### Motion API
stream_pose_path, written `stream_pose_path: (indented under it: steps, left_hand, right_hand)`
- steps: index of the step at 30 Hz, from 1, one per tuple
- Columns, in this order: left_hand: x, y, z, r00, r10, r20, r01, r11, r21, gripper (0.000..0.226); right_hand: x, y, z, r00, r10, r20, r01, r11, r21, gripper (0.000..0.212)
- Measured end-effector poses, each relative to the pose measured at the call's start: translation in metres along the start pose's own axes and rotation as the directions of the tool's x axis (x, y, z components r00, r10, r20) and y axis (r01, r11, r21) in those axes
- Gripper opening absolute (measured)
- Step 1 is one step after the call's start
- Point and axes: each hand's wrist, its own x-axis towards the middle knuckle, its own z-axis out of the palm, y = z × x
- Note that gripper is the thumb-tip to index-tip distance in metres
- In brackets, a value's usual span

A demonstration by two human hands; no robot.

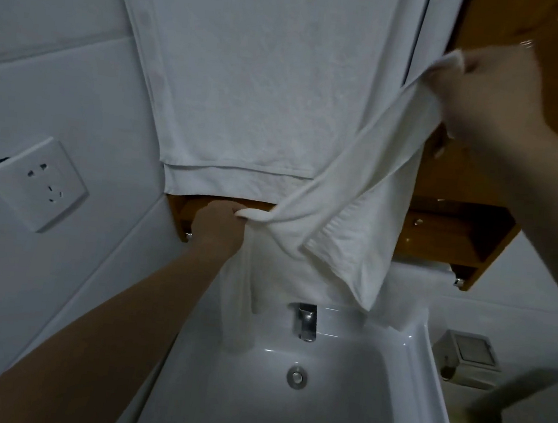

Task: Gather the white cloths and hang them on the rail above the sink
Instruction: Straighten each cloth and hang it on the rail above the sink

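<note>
A small white cloth (349,218) is stretched slantwise above the sink (285,401). My left hand (221,222) pinches its lower left corner just under the wooden cabinet. My right hand (490,92) grips its upper right corner, raised high at the right. The cloth's loose lower part droops toward the basin. Behind it a large white towel (250,80) hangs flat from above, folded double. At the right a chrome rail end (458,282) shows under the cabinet, with white fabric (410,294) draped below it; the rest of the rail is hidden.
A chrome faucet (305,321) and drain (297,377) sit in the sink. A wall socket (37,184) is on the tiled wall at left. The wooden cabinet shelf (458,230) opens at right. A metal box (469,357) hangs on the right wall.
</note>
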Motion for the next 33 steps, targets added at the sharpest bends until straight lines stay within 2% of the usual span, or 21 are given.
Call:
stream_pose_path:
  steps: [4, 8, 14, 16, 22, 27, 30, 33]
  left_hand:
    - [-0.004, 0.007, -0.001, 0.998, 0.067, -0.017, -0.064, 0.988, 0.14, 0.03]
    - [-0.006, 0.018, -0.003, 0.997, 0.074, -0.005, -0.072, 0.981, 0.178, 0.029]
    - [-0.017, 0.04, -0.006, 0.991, 0.124, 0.054, -0.133, 0.968, 0.211, 0.025]
    - [-0.02, 0.047, -0.007, 0.986, 0.154, 0.061, -0.164, 0.961, 0.224, 0.025]
    - [-0.025, 0.05, -0.009, 0.978, 0.178, 0.104, -0.2, 0.945, 0.26, 0.025]
    - [-0.025, 0.052, -0.01, 0.97, 0.172, 0.171, -0.209, 0.95, 0.231, 0.045]
    - [-0.024, 0.052, -0.012, 0.966, 0.185, 0.18, -0.231, 0.929, 0.288, 0.037]
    - [-0.026, 0.055, -0.014, 0.955, 0.245, 0.165, -0.287, 0.904, 0.318, 0.023]
  right_hand:
    - [-0.018, 0.019, 0.025, 0.968, 0.009, 0.25, 0.033, 0.986, -0.162, 0.023]
    - [-0.048, 0.04, 0.064, 0.855, 0.105, 0.509, 0.013, 0.975, -0.222, 0.02]
    - [-0.091, 0.043, 0.108, 0.73, 0.116, 0.673, -0.065, 0.993, -0.101, 0.035]
    - [-0.099, 0.042, 0.119, 0.725, 0.083, 0.684, -0.07, 0.996, -0.047, 0.037]
    - [-0.107, 0.046, 0.132, 0.792, 0.013, 0.61, 0.031, 0.998, -0.062, 0.014]
    - [-0.115, 0.048, 0.136, 0.82, -0.075, 0.567, 0.129, 0.99, -0.057, 0.032]
    - [-0.115, 0.049, 0.137, 0.801, -0.169, 0.574, 0.297, 0.945, -0.135, 0.011]
    - [-0.114, 0.049, 0.136, 0.797, -0.204, 0.568, 0.386, 0.896, -0.22, 0.022]
